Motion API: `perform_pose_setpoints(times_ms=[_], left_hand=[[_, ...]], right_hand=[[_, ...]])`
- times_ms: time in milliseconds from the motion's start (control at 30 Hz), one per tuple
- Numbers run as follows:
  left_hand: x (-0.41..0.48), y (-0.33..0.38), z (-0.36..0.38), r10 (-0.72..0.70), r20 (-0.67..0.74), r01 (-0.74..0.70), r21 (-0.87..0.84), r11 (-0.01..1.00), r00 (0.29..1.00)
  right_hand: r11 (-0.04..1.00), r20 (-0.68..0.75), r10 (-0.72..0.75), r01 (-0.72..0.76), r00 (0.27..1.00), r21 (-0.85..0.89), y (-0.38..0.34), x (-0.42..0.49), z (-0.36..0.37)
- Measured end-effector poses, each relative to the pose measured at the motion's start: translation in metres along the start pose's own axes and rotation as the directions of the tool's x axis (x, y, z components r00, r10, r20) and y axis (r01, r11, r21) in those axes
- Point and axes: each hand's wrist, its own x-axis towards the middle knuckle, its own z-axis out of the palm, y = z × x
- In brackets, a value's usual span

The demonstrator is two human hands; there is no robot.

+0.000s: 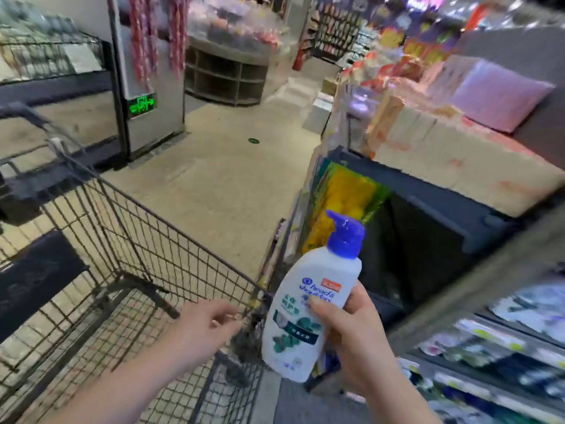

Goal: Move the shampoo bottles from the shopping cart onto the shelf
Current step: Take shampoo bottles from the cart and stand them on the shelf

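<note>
While the head view looks down an aisle, the right hand (pixel 351 332) sits at about 5 o'clock and grips a white shampoo bottle (pixel 305 307) around its lower half. The thumb lies across the printed label and the fingers curl behind. The bottle is held in the air, tilted with its blue pump cap (pixel 345 237) pointing toward 1 o'clock. It is just outside the front corner of the shopping cart (pixel 137 228) and left of the shelf (pixel 477 286).

At 6 o'clock the left hand (pixel 208 325) reaches toward that same cart corner. Its fingers are loosely curled and hold nothing. Whether the fingertips touch the wire cannot be told.

The wire cart fills the 8 to 9 o'clock side, its dark handle blurred at 9 o'clock. The shelf runs from 2 to 4 o'clock. Blurred bottles stand on its lower levels at 4 o'clock, and pale packs are piled on top at 2 o'clock. Yellow packets (pixel 345 194) hang at the shelf's end, just above the pump cap. A metal pillar (pixel 153 71) with a green sign (pixel 141 104) stands at 11 o'clock on the beige floor (pixel 220 166).
</note>
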Motion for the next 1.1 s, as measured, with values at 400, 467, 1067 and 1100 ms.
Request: perform_pose_setpoints(times_ms=[400,467,1067,1100], left_hand=[[-0.067,0.209,0.251,0.325,0.354,-0.351,0.011,0.936,0.877],[-0.08,0.227,0.297,0.313,0.375,-0.356,0.05,0.933,0.873],[-0.03,0.278,0.452,0.196,0.385,-0.291,0.206,0.934,0.902],[-0.018,0.279,0.459,0.174,0.377,-0.264,0.202,0.943,0.91]], right_hand=[[0.983,-0.34,-0.163,0.181,0.926,0.02,-0.012,-0.174,-0.286],[0.979,-0.398,-0.18,0.204,0.9,0.02,-0.013,-0.206,-0.332],[0.995,-0.514,-0.096,0.084,0.853,-0.046,0.018,-0.229,-0.54],[0.996,-0.506,-0.089,0.066,0.858,-0.063,0.017,-0.215,-0.548]])
